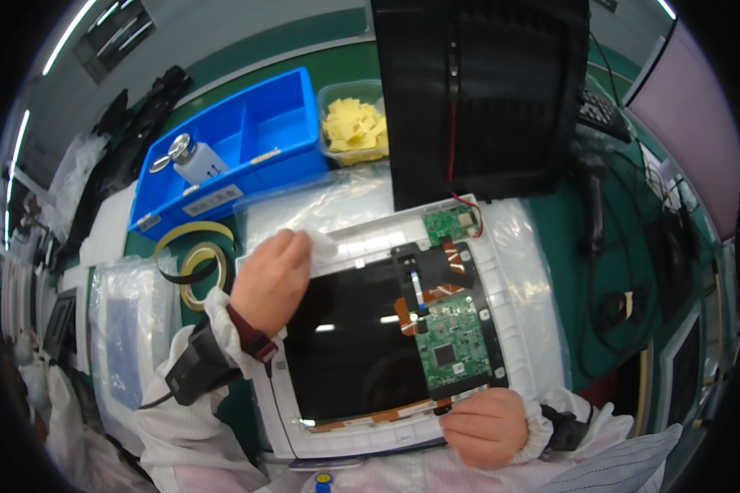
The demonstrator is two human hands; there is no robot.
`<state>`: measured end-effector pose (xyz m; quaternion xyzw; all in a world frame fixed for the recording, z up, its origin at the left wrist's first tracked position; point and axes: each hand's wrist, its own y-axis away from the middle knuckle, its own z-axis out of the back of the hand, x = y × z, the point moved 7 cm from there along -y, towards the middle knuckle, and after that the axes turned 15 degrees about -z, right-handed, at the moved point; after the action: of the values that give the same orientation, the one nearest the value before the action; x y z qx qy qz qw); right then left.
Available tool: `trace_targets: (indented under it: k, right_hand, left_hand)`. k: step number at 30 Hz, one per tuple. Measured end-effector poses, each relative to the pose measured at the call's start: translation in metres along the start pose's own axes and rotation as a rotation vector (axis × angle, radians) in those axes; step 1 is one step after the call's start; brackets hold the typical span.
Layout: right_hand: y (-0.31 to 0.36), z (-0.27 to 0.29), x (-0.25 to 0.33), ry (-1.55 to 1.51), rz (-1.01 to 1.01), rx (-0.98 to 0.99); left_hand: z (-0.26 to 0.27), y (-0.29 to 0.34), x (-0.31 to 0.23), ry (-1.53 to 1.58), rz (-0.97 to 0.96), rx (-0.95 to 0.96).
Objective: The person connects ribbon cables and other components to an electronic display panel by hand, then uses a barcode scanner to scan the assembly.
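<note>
A white-framed display panel (349, 337) lies face down, its dark back upward, with a green circuit board (460, 349) on its right part. A smaller green board (448, 223) sits in the frame's top right corner, with red wires running to it. At the upper left of the frame my left hand (273, 275) is closed on a thin white wipe (324, 246). My right hand (487, 426) rests at the frame's lower right border, fingers curled together; whatever is under the fingertips is hidden.
A blue divided bin (279, 111) holds a pump bottle (201, 164). Beside it stands a clear tub of yellow paper pieces (355, 127). Tape rolls (204, 275) lie left of the frame. A large black cover (485, 99) stands behind. A handheld scanner (592, 201) and cables are at right.
</note>
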<state>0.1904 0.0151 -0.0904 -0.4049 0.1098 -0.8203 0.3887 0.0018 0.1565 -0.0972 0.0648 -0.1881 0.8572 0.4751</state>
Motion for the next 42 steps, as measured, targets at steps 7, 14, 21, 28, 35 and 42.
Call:
trace_targets:
  k: [7,14,21,28,35,42]
  right_hand:
    - [0.007,-0.001,-0.004,0.020,-0.015,-0.003]
    - [0.004,-0.004,-0.006,0.006,-0.021,0.000]
    - [0.005,-0.002,-0.007,0.011,-0.043,0.013]
    - [0.004,-0.004,-0.006,0.045,-0.042,0.039]
    - [0.005,-0.003,-0.006,0.013,-0.042,0.024]
    - [0.004,-0.007,-0.003,0.027,-0.033,0.045]
  left_hand:
    - [0.061,0.022,0.002,-0.053,0.153,-0.162]
    - [0.033,0.030,-0.071,0.568,-0.041,-0.100]
    - [0.016,0.016,-0.119,0.756,-0.341,-0.003]
    - [0.006,0.009,-0.106,0.493,-0.315,0.101]
    - [-0.021,-0.021,-0.052,0.473,-0.197,0.024]
    - [-0.023,-0.022,-0.020,0.362,-0.082,-0.022]
